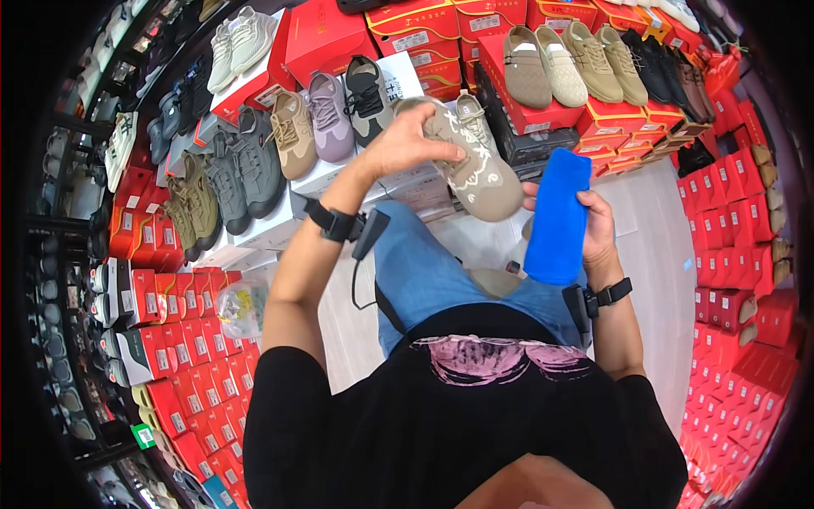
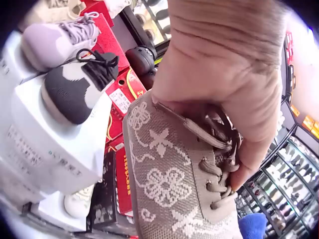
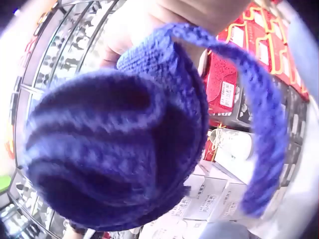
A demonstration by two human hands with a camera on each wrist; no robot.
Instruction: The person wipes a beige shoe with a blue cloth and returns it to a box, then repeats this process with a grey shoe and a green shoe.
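Note:
My left hand [image 1: 405, 146] grips a taupe lace-up shoe [image 1: 482, 176] with white flower embroidery, held up in front of my legs. In the left wrist view the fingers reach into the shoe's opening by the laces [image 2: 212, 177]. A folded blue cloth [image 1: 557, 216] is in my right hand [image 1: 600, 222], thumb on one side and fingers on the other. Seen close in the right wrist view, the cloth [image 3: 99, 149] shows thick layered folds and one loose hanging edge. The shoe's toe points toward the cloth, a short way left of it.
A row of shoes, among them a lilac shoe [image 1: 331, 117] and a black-and-grey shoe [image 1: 367, 100], stands on white boxes ahead. Tan shoes [image 1: 602, 61] sit on red boxes at the front right. Stacked red shoeboxes [image 1: 191, 339] line the left side, more boxes [image 1: 729, 246] the right.

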